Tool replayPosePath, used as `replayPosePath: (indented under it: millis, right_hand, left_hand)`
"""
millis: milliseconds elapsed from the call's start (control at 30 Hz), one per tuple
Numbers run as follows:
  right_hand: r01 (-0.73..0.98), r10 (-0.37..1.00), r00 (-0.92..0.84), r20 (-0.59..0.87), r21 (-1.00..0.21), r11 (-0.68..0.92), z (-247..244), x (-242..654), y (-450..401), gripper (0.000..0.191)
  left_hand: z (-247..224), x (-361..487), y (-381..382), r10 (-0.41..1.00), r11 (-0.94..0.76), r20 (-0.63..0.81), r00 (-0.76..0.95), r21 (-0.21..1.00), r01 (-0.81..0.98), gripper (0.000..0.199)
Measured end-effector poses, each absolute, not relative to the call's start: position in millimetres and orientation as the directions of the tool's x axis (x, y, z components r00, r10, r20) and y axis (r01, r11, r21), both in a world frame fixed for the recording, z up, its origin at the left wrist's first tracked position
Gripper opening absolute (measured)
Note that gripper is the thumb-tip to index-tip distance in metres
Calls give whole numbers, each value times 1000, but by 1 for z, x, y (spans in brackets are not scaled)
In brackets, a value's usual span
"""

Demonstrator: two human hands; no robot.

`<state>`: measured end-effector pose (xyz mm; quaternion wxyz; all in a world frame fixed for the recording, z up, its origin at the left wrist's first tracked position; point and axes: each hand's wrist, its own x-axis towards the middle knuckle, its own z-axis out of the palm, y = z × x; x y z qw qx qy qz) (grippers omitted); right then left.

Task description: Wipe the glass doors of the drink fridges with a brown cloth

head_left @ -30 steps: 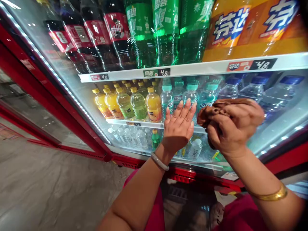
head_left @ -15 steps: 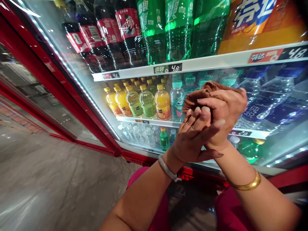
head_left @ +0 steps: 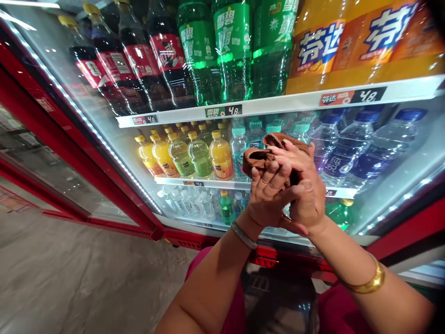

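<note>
Cooler (head_left: 193,240), tall green bottles (head_left: 231,32) cropped, hands (head_left: 267,199) (head_left: 308,197) pressed together on brown cloth (head_left: 260,162) — partly hidden

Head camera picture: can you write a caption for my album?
Right hand holds a brown cloth, left hand close beside it, in front of shelves of bottled drinks.

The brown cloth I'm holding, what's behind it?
Behind the brown cloth are teal-capped bottles, some caps visible above it. Your left hand, right hand and the cloth cover some lower parts, which can't be seen.
</note>
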<state>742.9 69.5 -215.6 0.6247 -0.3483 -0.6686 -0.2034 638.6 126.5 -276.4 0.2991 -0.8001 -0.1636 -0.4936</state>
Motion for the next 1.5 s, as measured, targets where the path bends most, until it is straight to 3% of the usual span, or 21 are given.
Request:
replayPosePath:
  millis: [167,300,400,500,667,933,1100,1267,1500]
  right_hand:
    - [565,261,50,964,-242,789,-215,750,64,50]
    - [676,251,152,956,-286,679,-206,757,54,45]
    - [834,122,101,987,-151,531,-198,771,55,31]
    - [945,-10,-26,1000,27,325,-197,784,67,34]
    - [958,76,-212,974,191,215,-212,771,92,55]
    - [964,171,-179,969,138,228,-223,748,102,62]
    - [953,192,-186,963,130,272,-226,752,102,64]
    - [962,239,-156,958,92,258,-228,748,105,63]
    - [988,226,-103,969,73,136,-231,742,112,61]
  left_hand:
    - [-271,639,138,-1,-725,897,442,-305,617,87]
    - [-256,642,137,-11,-688,956,292,-220,691,63]
    - [-243,647,131,7,-679,963,271,-194,708,48]
    - [-237,644,128,-49,-701,968,247,-209,682,37]
    - [-236,620,136,-110,-725,987,116,-160,670,26]
    - [-244,614,134,-32,-722,999,20,-38,691,18]
    - [-237,590,146,-72,-682,986,151,-159,713,28]
    - [-225,576,150,100,-698,991,-86,131,704,37]
    - [-264,600,133,54,-711,989,136,-57,701,34]
